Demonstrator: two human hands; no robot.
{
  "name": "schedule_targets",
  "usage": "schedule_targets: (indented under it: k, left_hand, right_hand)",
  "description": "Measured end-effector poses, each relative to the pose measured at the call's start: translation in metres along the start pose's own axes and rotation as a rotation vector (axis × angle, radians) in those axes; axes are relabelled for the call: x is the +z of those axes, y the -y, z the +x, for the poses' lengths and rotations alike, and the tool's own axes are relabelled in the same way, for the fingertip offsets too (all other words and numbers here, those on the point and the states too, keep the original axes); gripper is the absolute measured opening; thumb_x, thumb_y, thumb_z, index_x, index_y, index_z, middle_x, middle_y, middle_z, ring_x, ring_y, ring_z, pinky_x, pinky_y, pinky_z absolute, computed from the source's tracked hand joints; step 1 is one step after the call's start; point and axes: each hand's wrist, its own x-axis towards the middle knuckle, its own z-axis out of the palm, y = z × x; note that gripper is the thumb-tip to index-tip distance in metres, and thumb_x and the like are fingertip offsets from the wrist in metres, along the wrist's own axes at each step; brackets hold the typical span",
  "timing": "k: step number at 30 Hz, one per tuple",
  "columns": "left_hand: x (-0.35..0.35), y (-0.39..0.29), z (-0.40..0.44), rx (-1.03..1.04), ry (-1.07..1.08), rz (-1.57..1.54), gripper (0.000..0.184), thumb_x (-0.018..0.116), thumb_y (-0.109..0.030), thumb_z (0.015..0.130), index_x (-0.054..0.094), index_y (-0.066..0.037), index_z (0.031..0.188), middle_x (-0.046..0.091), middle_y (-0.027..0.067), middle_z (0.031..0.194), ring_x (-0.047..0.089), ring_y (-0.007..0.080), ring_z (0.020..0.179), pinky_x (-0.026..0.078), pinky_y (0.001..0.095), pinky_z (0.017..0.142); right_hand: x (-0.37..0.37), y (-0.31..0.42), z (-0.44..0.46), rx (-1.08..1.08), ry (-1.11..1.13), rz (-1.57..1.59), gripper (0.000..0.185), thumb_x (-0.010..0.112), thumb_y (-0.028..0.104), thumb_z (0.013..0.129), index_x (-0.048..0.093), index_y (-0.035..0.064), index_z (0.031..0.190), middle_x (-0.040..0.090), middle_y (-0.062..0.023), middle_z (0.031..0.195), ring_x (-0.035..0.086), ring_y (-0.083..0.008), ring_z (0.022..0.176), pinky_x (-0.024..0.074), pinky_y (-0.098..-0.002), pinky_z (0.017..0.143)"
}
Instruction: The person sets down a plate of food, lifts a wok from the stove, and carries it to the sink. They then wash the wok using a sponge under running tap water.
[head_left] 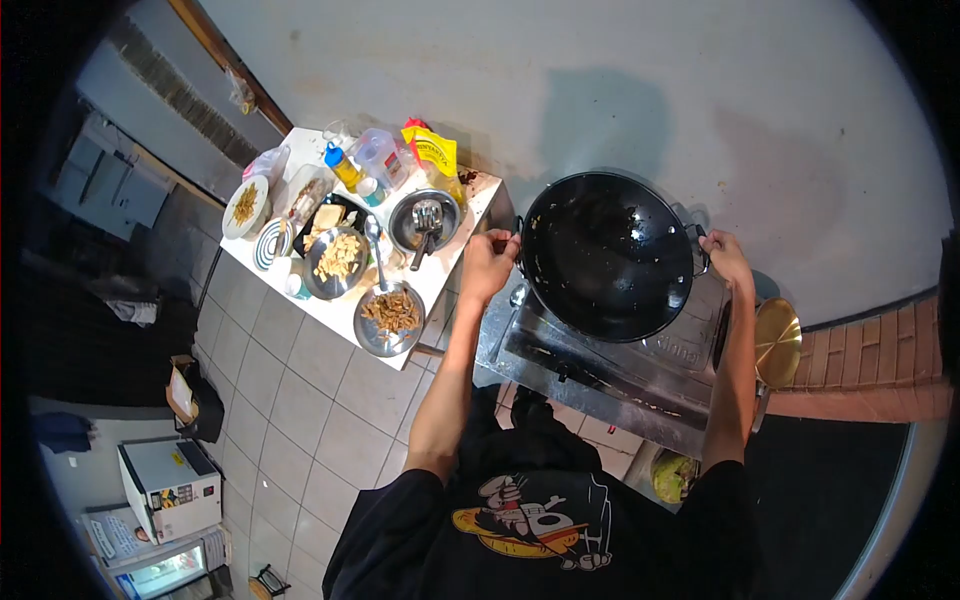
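Observation:
A large black wok (606, 256) is over the metal stove (640, 365), its dark inside facing me with small bits of food stuck to it. My left hand (489, 264) is closed at the wok's left handle, fingers pinched together by the rim. On the opposite side, my right hand (727, 256) grips the looped right handle. Whether the wok's bottom touches the stove is hidden. A spoon (517, 296) lies near the stove's left edge, just below my left hand.
Left of the stove, a white table (325, 322) bears a plate of browned strips (391, 314), a plate of pale pieces (338, 260), a metal bowl (407, 215) with a spatula (428, 225), bottles and a yellow packet (432, 150). A golden pan lid (777, 342) stands at the right.

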Motion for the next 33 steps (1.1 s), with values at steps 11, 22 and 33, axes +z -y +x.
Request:
schedule_targets:
  k: [11,22,33]
  left_hand:
    - [-0.084,0.030,-0.026,-0.056,-0.112,-0.214,0.028,0.061,-0.013,0.078,0.056,0.009,0.094,0.060,0.0074,0.066,0.052,0.0086,0.059,0.040,0.0240,0.054]
    - [-0.154,0.064,-0.024,-0.188,-0.198,-0.217,0.030,0.058,-0.018,0.080,0.059,0.007,0.097,0.063,0.0090,0.071,0.051,0.0081,0.062,0.041,0.0250,0.060]
    - [-0.159,0.111,-0.010,-0.298,-0.321,-0.212,0.037,0.061,-0.021,0.078,0.055,0.004,0.104,0.051,0.0033,0.050,0.044,0.0051,0.048,0.036,0.0244,0.047]
  right_hand:
    - [0.050,0.125,0.050,-0.141,0.315,-0.024,0.020,0.054,0.016,0.081,0.049,0.0018,0.067,0.048,-0.0019,0.063,0.046,-0.0121,0.059,0.0362,-0.0274,0.058]
    - [0.142,0.223,0.083,-0.112,0.451,-0.259,0.026,0.054,0.021,0.079,0.050,0.0058,0.058,0.050,-0.0021,0.055,0.041,-0.0108,0.057,0.0319,-0.0272,0.053]
    - [0.199,0.266,0.122,-0.195,0.475,-0.371,0.022,0.055,0.013,0.073,0.056,-0.0012,0.056,0.051,-0.0039,0.050,0.045,-0.0118,0.048,0.0354,-0.0283,0.047]
